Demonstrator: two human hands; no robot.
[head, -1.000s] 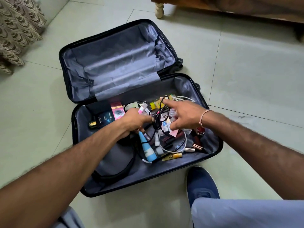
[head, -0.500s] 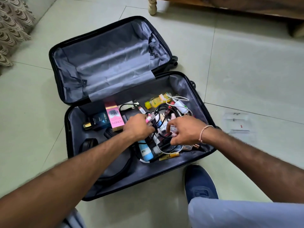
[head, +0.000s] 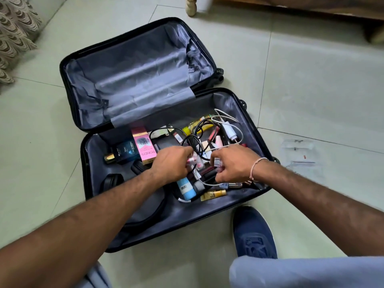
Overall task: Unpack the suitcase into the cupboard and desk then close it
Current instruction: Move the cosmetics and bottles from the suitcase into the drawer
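1. Pale floor tiles carry an open suitcase; its far half shows only grey lining, and its near half holds a heap of small things.
2. Around it: a patterned curtain far left, one pale furniture leg at the far edge, a clear plastic packet on the tiles to the right, and one blue shoe just beside the near rim.
3. Tangled black cables and a white cable lie over the heap (they cross between the two hands).
4. Readable: a pink box says "POND'S" and "BB"; the blue box beside it has print too small to make out.
5. Left hand curls round a small pink item, blurred. Right hand, one wristband on it, pinches a small clear piece; what it is, I cannot tell.
6. One blue tube and one gold tube lie near the hands.
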